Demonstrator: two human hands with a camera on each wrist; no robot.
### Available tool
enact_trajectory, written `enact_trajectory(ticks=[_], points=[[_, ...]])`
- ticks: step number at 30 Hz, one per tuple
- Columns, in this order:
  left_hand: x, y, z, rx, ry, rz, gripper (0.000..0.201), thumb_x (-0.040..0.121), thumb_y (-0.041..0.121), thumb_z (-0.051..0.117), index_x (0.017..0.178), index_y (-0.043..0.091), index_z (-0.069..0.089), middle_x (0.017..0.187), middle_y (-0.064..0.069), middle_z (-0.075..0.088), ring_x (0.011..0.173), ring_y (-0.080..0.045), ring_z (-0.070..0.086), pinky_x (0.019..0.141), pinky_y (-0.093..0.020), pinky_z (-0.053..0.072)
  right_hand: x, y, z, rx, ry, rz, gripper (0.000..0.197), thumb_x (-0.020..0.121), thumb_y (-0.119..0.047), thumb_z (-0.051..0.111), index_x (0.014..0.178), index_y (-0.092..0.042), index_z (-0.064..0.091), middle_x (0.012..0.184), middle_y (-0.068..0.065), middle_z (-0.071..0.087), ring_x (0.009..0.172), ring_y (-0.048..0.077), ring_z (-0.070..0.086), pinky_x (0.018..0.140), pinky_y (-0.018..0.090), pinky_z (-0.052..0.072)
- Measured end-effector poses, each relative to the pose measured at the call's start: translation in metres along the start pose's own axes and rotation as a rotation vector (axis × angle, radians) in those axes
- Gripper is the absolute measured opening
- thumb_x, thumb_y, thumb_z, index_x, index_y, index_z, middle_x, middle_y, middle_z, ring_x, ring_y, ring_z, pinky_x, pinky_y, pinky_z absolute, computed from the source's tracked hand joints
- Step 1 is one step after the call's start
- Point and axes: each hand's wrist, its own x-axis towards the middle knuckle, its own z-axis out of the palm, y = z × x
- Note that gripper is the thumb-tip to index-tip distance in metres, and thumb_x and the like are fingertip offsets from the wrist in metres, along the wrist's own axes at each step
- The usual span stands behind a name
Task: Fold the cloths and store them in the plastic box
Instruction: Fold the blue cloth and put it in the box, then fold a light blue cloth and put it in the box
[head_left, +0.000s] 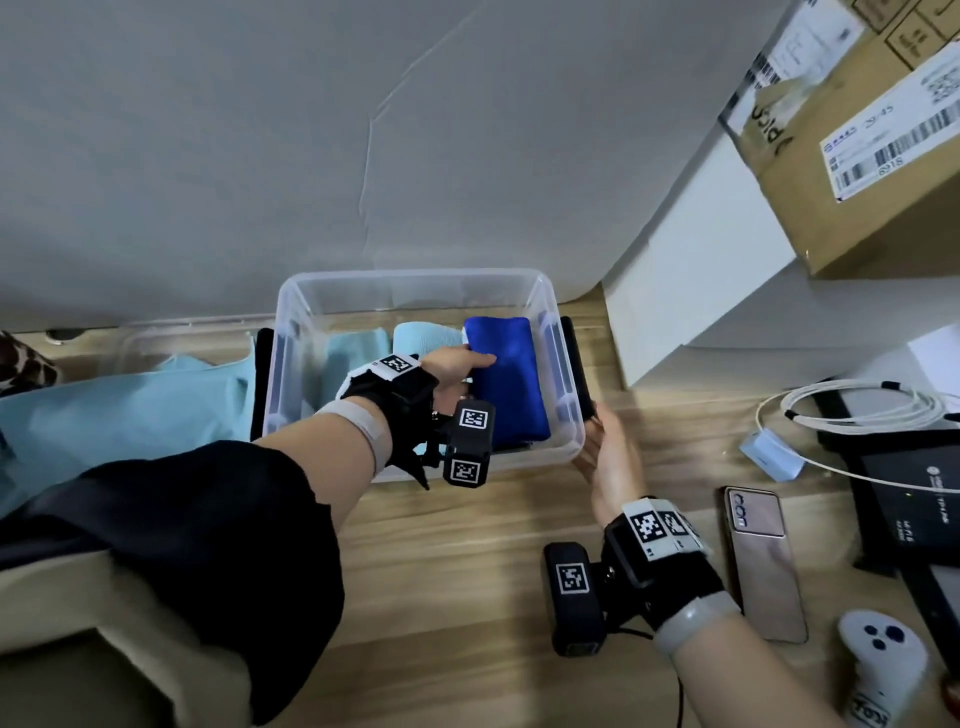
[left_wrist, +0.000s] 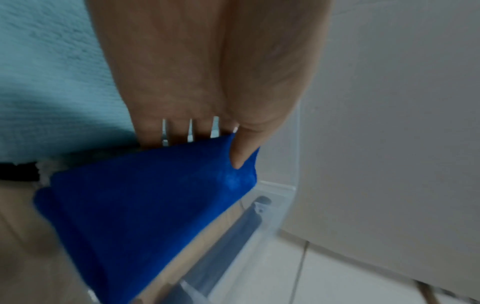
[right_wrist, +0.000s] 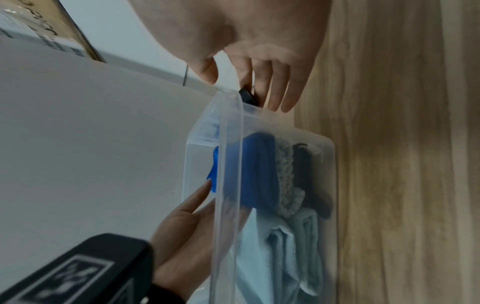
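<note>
Nearly done: left hand (head_left: 460, 366) pinches folded royal-blue cloth (head_left: 506, 379) inside clear plastic box (head_left: 415, 278) beside folded pale-blue cloths (head_left: 358, 358); right hand (head_left: 610, 452), fingers straight, steadies box; one pale-blue cloth (head_left: 124, 405) unfolded outside

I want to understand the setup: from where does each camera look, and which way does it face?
Head: above, looking down at the box on the table; both forearms, left hand, right hand.
Left wrist: along the left hand into the box, at the blue cloth.
Right wrist: along the right hand at the box side; left hand too.
All share the blue cloth.
</note>
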Motion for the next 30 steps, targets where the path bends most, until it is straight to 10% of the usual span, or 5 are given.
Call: enact_trajectory(ticks=[5,9,19,25,30], points=[[-0.031,0.002,-0.015,0.011,0.114,0.014,0.04,0.096,0.014,0.048,0.134,0.003,0.045,0.137,-0.013,0.045,0.111,-0.032,0.055,0.074,-0.032,0.048,-0.016,0.009,-0.007,0.094,0.054,0.012,0.032,0.095,-0.039,0.041,0.107,-0.017,0.061,0.101,0.003,0.066,0.09,0.017,0.062,0.083,0.032,0.051],[-0.078,-0.012,-0.043,-0.132,-0.032,0.076,0.028,0.097,0.017,0.045,0.123,0.009,0.053,0.121,-0.013,0.057,0.099,-0.025,0.061,0.092,-0.031,0.048,-0.04,0.033,-0.008,0.163,0.094,0.063,0.027,0.098,-0.032,0.037,0.091,-0.016,0.057,0.079,-0.003,0.057,0.064,0.006,0.058,0.06,0.021,0.049],[-0.167,-0.117,-0.124,-0.28,0.029,0.057,0.022,0.096,0.022,0.045,0.08,0.017,0.058,0.062,0.003,0.07,0.06,-0.008,0.07,0.05,-0.013,0.051,-0.112,0.099,0.046,-0.106,-0.186,0.219,0.021,0.095,-0.015,0.042,0.078,-0.014,0.055,0.078,0.003,0.059,0.06,0.013,0.056,0.054,0.023,0.041],[-0.182,-0.171,-0.176,-0.377,0.383,0.006,0.017,0.095,0.02,0.047,0.079,0.018,0.054,0.045,0.01,0.063,0.039,0.0,0.059,0.059,-0.017,0.038,-0.142,0.12,0.105,-0.24,-0.331,0.263,0.026,0.095,-0.011,0.039,0.073,-0.013,0.053,0.067,0.001,0.058,0.036,0.004,0.055,0.052,0.023,0.036],[-0.187,-0.194,-0.21,-0.411,0.667,0.043,0.026,0.096,0.01,0.045,0.072,0.019,0.046,0.033,0.006,0.052,0.025,0.002,0.048,0.028,-0.007,0.032,-0.161,0.13,0.154,-0.329,-0.413,0.259,0.023,0.094,-0.013,0.044,0.072,-0.015,0.051,0.068,0.0,0.054,0.031,0.002,0.051,0.043,0.017,0.034]])
